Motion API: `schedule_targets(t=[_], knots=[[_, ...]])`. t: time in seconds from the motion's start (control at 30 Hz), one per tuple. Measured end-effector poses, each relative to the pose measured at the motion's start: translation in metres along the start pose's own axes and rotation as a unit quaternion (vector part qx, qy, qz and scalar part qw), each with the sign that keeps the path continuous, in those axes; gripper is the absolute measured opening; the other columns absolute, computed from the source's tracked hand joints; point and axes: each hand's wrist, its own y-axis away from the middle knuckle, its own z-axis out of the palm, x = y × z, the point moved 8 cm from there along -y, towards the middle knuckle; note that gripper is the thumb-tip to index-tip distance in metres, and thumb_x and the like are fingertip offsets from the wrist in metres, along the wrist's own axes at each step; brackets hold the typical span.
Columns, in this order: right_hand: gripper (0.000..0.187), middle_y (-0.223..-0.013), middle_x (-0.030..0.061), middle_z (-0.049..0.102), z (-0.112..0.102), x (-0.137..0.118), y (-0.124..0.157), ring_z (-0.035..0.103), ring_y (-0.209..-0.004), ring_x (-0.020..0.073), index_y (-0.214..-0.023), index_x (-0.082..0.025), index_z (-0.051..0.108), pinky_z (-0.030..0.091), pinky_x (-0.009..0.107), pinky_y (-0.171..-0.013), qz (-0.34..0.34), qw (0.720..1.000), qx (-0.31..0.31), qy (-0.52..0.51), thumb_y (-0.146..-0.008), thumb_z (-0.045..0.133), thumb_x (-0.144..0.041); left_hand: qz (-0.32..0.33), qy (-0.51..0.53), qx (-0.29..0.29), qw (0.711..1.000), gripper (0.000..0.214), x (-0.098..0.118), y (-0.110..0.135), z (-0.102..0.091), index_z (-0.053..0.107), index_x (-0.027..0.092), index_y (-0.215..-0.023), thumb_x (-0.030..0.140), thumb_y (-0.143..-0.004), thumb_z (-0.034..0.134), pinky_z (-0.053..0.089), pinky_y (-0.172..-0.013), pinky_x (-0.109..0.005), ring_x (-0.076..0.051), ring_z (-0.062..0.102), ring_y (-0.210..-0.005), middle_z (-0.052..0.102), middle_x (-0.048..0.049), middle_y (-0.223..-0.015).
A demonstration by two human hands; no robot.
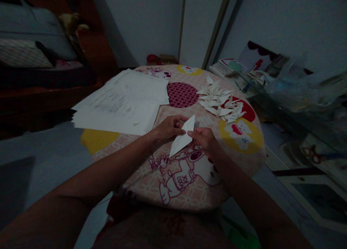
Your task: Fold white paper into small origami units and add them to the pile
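Paper point(180, 143): white, folded, long and thin, with two sharp tips.
Our left hand point(170, 128): we pinch one side.
Our right hand point(207, 140): we pinch the other.

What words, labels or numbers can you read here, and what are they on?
"COOL": on the cartoon dog's shirt on the tablecloth; the short word above it looks like "JOE".
Small script beside that dog: too blurred to read.
Printed lines on the stacked sheets: too small to read.
Folded paper: no text that I can make out.
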Motion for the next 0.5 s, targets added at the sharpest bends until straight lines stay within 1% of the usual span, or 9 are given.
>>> schedule_targets(t=[0.07,0.13,0.2,0.23,0.3,0.33,0.4,0.43,0.5], knots=[[0.037,-0.061,0.0035,0.07,-0.006,0.001,0.002,0.062,-0.047,0.0148,-0.075,-0.016,0.067,0.05,0.025,-0.043,0.01,1.0,0.023,-0.012,-0.062,0.082,-0.046,-0.016,-0.072,-0.068,0.995,0.05,-0.001,-0.002,0.006,0.066,0.014,-0.11,0.014,-0.061,0.079,0.03,-0.048,-0.02,-0.007,0.047,-0.048,0.059,0.0056,-0.062],[0.034,-0.06,0.0037,0.069,-0.012,0.004,0.005,0.061,-0.044,0.0154,-0.073,-0.017,0.064,0.045,0.024,-0.039,0.028,0.999,0.041,0.022,-0.064,0.081,-0.046,-0.018,-0.148,-0.124,0.981,0.051,0.002,-0.005,0.01,0.066,0.015,-0.114,0.014,-0.064,0.076,0.029,-0.049,-0.021,-0.007,0.045,-0.048,0.058,0.0062,-0.061],[0.034,-0.054,0.0032,0.065,-0.016,0.004,0.012,0.055,-0.039,0.0138,-0.064,-0.018,0.059,0.037,0.023,-0.035,0.025,0.991,0.04,0.123,-0.073,0.075,-0.048,-0.009,-0.218,-0.167,0.961,0.054,0.006,-0.007,0.012,0.065,0.016,-0.12,0.014,-0.066,0.073,0.032,-0.052,-0.023,-0.009,0.049,-0.052,0.061,0.0045,-0.064],[0.037,-0.05,0.002,0.062,-0.017,0.001,0.016,0.052,-0.038,0.0126,-0.059,-0.018,0.058,0.035,0.023,-0.036,0.001,0.98,0.037,0.196,-0.078,0.071,-0.047,0.002,-0.253,-0.183,0.95,0.056,0.01,-0.008,0.014,0.064,0.016,-0.122,0.013,-0.067,0.071,0.033,-0.054,-0.023,-0.011,0.051,-0.055,0.062,0.0035,-0.067],[0.035,-0.049,0.0009,0.058,-0.015,-0.015,0.027,0.053,-0.045,0.0131,-0.056,-0.019,0.057,0.04,0.025,-0.045,-0.103,0.932,0.042,0.346,-0.082,0.069,-0.038,0.032,-0.331,-0.211,0.919,0.059,0.018,-0.01,0.018,0.061,0.015,-0.128,0.012,-0.069,0.068,0.036,-0.059,-0.025,-0.013,0.055,-0.062,0.065,0.0012,-0.073],[0.029,-0.055,0.0021,0.061,-0.012,-0.024,0.034,0.057,-0.052,0.0149,-0.059,-0.018,0.06,0.044,0.027,-0.051,-0.163,0.898,0.053,0.406,-0.083,0.068,-0.033,0.05,-0.371,-0.22,0.901,0.06,0.022,-0.011,0.021,0.059,0.015,-0.13,0.012,-0.07,0.066,0.038,-0.063,-0.025,-0.014,0.056,-0.066,0.067,-0.0001,-0.077],[0.012,-0.078,0.0081,0.07,-0.001,-0.037,0.047,0.064,-0.074,0.0205,-0.076,-0.017,0.068,0.052,0.032,-0.069,-0.281,0.822,0.057,0.492,-0.086,0.063,-0.022,0.077,-0.441,-0.24,0.861,0.06,0.026,-0.012,0.03,0.057,0.014,-0.132,0.01,-0.072,0.061,0.039,-0.069,-0.027,-0.015,0.057,-0.073,0.068,-0.0028,-0.084],[0.012,-0.092,0.0113,0.071,0.005,-0.04,0.052,0.065,-0.086,0.0233,-0.088,-0.017,0.07,0.053,0.036,-0.078,-0.328,0.787,0.05,0.521,-0.086,0.059,-0.016,0.09,-0.463,-0.242,0.848,0.059,0.028,-0.013,0.035,0.057,0.013,-0.132,0.009,-0.073,0.06,0.039,-0.071,-0.027,-0.016,0.057,-0.075,0.068,-0.0039,-0.086],[0.028,-0.11,0.0158,0.068,0.015,-0.038,0.056,0.061,-0.103,0.0276,-0.107,-0.016,0.069,0.051,0.042,-0.09,-0.385,0.73,0.022,0.564,-0.085,0.053,-0.009,0.112,-0.472,-0.252,0.837,0.052,0.029,-0.016,0.048,0.061,0.015,-0.126,0.008,-0.074,0.059,0.039,-0.074,-0.028,-0.017,0.057,-0.077,0.069,-0.0049,-0.089]])
